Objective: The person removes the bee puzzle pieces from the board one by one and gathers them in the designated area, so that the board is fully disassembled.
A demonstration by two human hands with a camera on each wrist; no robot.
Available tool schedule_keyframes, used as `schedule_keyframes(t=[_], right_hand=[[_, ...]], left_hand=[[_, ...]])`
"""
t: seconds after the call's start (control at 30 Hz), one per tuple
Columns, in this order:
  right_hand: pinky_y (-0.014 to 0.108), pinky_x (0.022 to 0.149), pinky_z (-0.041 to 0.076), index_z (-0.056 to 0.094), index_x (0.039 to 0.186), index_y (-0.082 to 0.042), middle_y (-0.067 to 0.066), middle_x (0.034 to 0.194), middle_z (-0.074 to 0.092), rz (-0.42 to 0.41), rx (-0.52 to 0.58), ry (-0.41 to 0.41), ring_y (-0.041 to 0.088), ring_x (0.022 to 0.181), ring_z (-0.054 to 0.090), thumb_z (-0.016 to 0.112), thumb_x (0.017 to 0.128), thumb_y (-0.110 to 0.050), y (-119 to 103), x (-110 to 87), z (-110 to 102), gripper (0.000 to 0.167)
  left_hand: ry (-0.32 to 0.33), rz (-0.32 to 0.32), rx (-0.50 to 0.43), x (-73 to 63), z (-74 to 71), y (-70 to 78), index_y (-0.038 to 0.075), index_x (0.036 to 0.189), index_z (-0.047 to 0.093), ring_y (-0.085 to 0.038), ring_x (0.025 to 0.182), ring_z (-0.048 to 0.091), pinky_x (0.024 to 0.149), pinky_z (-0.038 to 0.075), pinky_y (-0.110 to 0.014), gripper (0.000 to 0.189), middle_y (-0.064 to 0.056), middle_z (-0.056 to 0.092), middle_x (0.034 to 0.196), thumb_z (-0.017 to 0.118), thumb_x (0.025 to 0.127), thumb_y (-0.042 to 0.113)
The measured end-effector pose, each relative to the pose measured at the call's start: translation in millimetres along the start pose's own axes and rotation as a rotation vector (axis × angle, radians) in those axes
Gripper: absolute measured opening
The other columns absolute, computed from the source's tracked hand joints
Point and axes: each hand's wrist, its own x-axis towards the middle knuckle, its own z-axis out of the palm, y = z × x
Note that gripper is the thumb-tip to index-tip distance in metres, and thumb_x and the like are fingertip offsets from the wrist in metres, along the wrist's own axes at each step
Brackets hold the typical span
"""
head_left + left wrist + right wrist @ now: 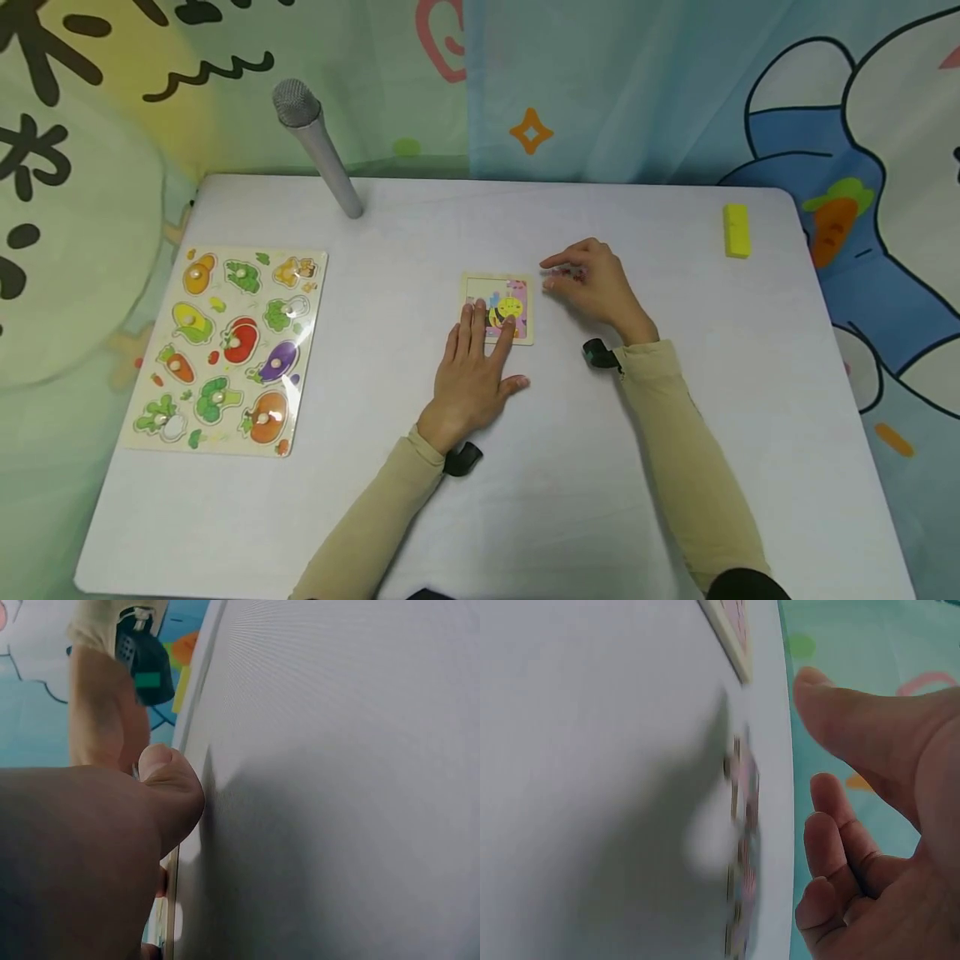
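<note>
A small jigsaw board (522, 287) with a yellow cartoon bee and pink patches lies mid-table; its lower left is hidden by fingers. My left hand (471, 379) rests its straight fingertips on that board, the thumb spread to the side. Just right of the board, my right hand (603, 285) hovers with thumb and fingers apart and loosely bent. Several loose jigsaw pieces (742, 780) lie on the table beside it in the right wrist view, touching neither thumb nor fingers. From the head view they are mostly covered by the right hand.
On the left lies a large vegetable peg puzzle (202, 354). A grey microphone (322, 150) stands at the back left. Near the far right corner sits a yellow block (737, 231). The white table (570, 517) backs onto a printed curtain (600, 92).
</note>
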Motion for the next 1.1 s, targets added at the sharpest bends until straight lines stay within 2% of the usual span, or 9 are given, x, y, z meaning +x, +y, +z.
schedule_keyframes(t=[0.17, 0.5, 0.87, 1.1], right_hand=[[0.046, 0.094, 0.038, 0.082, 0.115, -0.006, 0.021, 0.121, 0.059, 0.013, -0.031, -0.060, 0.037, 0.108, 0.052, 0.085, 0.092, -0.013, -11.1, 4.1, 9.7, 0.024], [0.055, 0.103, 0.040, 0.083, 0.110, -0.005, 0.023, 0.123, 0.061, -0.006, -0.093, -0.105, 0.040, 0.117, 0.050, 0.088, 0.088, -0.017, -19.9, 10.1, 17.7, 0.025], [0.054, 0.100, 0.042, 0.085, 0.108, -0.006, 0.021, 0.121, 0.062, 0.027, -0.131, -0.105, 0.039, 0.116, 0.051, 0.090, 0.087, -0.021, -21.1, 11.9, 19.9, 0.027], [0.053, 0.102, 0.042, 0.085, 0.109, -0.006, 0.019, 0.120, 0.062, 0.042, -0.117, -0.104, 0.037, 0.117, 0.050, 0.091, 0.086, -0.021, -21.9, 9.8, 20.1, 0.027]], left_hand=[[-0.011, 0.000, 0.003, -0.2, 0.0, -0.2, 0.019, 0.172, 0.016, -0.040, 0.165, -0.012, 0.134, 0.008, -0.053, 0.086, -0.025, -0.014, 0.176, 0.048, 0.106, 0.062], [-0.007, 0.002, 0.014, 0.5, -0.5, -1.6, 0.020, 0.172, 0.016, -0.040, 0.165, -0.011, 0.134, 0.009, -0.053, 0.087, -0.025, -0.013, 0.176, 0.049, 0.105, 0.064], [-0.003, 0.002, 0.019, -0.5, -2.3, -1.2, 0.020, 0.172, 0.018, -0.040, 0.166, -0.009, 0.134, 0.010, -0.053, 0.087, -0.025, -0.011, 0.177, 0.051, 0.104, 0.064], [-0.007, 0.002, 0.014, 0.3, -1.1, -1.3, 0.021, 0.172, 0.017, -0.040, 0.165, -0.011, 0.134, 0.010, -0.053, 0.088, -0.025, -0.012, 0.176, 0.051, 0.104, 0.064]])
